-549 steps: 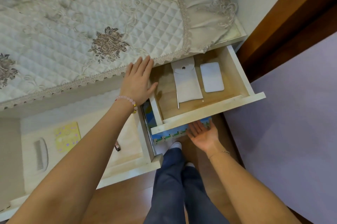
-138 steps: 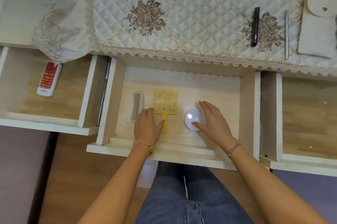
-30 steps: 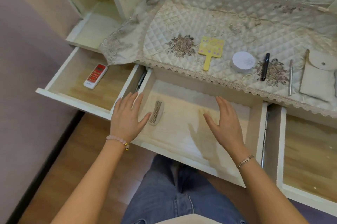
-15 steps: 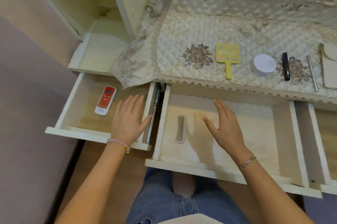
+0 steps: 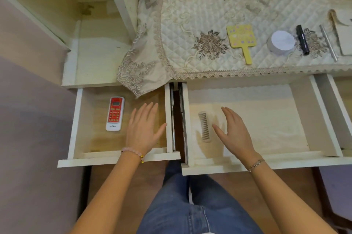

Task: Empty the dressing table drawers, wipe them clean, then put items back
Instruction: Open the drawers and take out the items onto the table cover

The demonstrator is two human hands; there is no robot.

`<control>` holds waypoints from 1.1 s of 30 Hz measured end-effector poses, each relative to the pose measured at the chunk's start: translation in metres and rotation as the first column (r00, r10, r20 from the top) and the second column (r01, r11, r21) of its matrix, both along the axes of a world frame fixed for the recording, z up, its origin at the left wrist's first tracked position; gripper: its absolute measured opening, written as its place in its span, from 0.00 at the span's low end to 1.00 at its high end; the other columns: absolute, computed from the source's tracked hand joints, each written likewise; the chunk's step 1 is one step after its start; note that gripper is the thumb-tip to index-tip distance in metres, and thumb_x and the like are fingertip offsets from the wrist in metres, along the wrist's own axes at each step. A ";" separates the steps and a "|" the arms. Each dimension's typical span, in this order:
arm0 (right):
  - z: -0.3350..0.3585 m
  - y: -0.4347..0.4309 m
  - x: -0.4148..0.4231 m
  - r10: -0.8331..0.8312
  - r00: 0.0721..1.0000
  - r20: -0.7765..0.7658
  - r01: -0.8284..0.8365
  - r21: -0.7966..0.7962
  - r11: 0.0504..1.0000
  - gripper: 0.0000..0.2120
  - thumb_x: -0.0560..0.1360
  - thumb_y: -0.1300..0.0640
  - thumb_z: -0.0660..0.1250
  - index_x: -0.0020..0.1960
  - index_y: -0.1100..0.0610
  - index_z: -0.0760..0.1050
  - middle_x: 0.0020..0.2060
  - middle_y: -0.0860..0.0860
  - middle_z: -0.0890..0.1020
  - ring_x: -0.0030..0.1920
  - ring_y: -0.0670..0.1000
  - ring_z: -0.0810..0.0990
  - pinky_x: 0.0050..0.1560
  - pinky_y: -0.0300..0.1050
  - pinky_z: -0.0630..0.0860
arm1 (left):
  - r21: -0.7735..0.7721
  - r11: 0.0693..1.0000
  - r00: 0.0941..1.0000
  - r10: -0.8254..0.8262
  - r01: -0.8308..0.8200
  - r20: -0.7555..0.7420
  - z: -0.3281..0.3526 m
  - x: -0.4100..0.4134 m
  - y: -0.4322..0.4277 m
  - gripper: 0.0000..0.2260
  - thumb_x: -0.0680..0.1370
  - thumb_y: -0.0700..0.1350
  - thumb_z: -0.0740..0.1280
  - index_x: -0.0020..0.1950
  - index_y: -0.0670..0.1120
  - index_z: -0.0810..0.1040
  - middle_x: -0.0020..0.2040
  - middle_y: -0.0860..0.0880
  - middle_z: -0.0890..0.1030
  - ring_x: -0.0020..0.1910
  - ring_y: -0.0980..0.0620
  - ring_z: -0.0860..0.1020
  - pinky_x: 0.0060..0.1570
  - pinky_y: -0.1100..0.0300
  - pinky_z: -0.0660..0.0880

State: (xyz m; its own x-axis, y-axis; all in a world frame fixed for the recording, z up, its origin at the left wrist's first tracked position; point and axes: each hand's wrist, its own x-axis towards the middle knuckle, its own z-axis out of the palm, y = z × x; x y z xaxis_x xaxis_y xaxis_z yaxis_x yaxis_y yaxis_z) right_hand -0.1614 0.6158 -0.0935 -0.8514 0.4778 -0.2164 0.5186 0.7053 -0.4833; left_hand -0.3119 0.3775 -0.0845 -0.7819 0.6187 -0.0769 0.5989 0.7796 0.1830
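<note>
Two drawers stand pulled out. The left drawer (image 5: 118, 159) holds a red and white remote (image 5: 114, 113). My left hand (image 5: 143, 129) hovers over that drawer's right part, fingers straight, holding nothing. The middle drawer (image 5: 266, 163) holds a pale comb (image 5: 204, 126) at its left side. My right hand (image 5: 233, 133) is spread just right of the comb, not gripping it. On the quilted cover (image 5: 200, 11) above lie a yellow hand mirror (image 5: 242, 40), a round white jar (image 5: 282, 42), a black tube (image 5: 302, 39), a thin metal stick (image 5: 328, 42) and a beige pouch (image 5: 344, 34).
A third drawer (image 5: 337, 104) is open at the far right, mostly cut off. An open white shelf (image 5: 95, 58) sits left of the table top. The cover's lace corner (image 5: 137, 75) hangs over the left drawer. My legs in jeans (image 5: 190, 205) stand below the drawers.
The view has swung left and closer. My left hand has moved over the left drawer towards the remote's side. My right hand has shifted next to the comb.
</note>
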 end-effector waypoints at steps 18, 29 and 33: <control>-0.080 -0.010 -0.038 -0.302 0.922 0.243 0.352 -0.201 0.914 0.24 0.66 0.54 0.76 0.57 0.59 0.69 0.54 0.54 0.72 0.52 0.54 0.73 0.47 0.45 0.72 | -0.014 0.996 0.994 0.092 -0.091 0.054 -0.026 0.013 0.002 0.30 0.76 0.63 0.54 0.71 0.44 0.67 0.68 0.45 0.73 0.68 0.46 0.69 0.67 0.51 0.61; -0.074 -0.010 -0.042 -0.389 0.857 0.339 0.500 -0.359 0.789 0.12 0.70 0.57 0.71 0.51 0.57 0.73 0.42 0.48 0.77 0.38 0.48 0.75 0.31 0.37 0.66 | 0.000 0.987 0.986 0.161 -0.161 0.045 -0.027 0.022 -0.003 0.31 0.76 0.63 0.53 0.70 0.44 0.68 0.68 0.45 0.72 0.68 0.46 0.69 0.67 0.47 0.64; -0.061 -0.010 -0.039 -0.438 0.857 0.271 0.514 -0.423 0.746 0.11 0.70 0.57 0.71 0.51 0.57 0.75 0.41 0.49 0.79 0.37 0.46 0.76 0.34 0.40 0.71 | 0.004 0.981 0.980 0.193 -0.194 0.050 -0.021 0.021 -0.008 0.32 0.76 0.64 0.51 0.72 0.44 0.66 0.69 0.45 0.71 0.69 0.47 0.68 0.68 0.47 0.64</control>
State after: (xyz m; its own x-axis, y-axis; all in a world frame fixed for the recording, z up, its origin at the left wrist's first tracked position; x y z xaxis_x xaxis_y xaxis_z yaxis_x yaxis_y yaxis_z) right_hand -0.2001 0.6056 -0.1548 -0.4806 0.6204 -0.6198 0.8155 0.0563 -0.5760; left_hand -0.2909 0.3691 -0.1056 -0.8823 0.4568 -0.1134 0.4270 0.8782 0.2155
